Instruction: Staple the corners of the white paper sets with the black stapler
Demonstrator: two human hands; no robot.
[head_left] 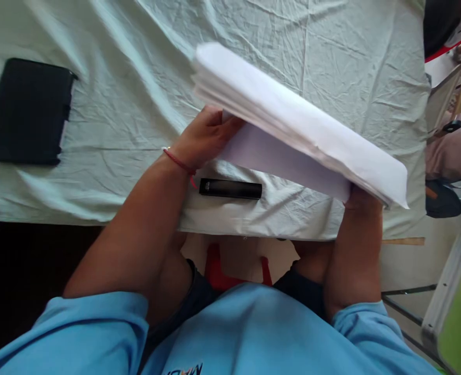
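Note:
A thick stack of white paper sheets (300, 117) is held up at a slant above the cloth, its left end higher in view than its right. My left hand (210, 133) grips the near side toward the left end, thumb over the paper and the other fingers partly hidden. At the right end, my right hand (361, 200) holds the stack from beneath; its fingers are hidden behind the sheets. The lower sheets hang apart from the upper ones, leaving a gap. Below the paper lies a narrow black stapler-like object (230, 188) with small lettering, touched by neither hand.
A pale green wrinkled cloth (128, 104) covers the table. On its left lies a flat black case-like thing (29, 112). Beneath the table's near edge shows a red stool (218, 273). To the right stand metal-framed furniture and a green-topped board (460, 307).

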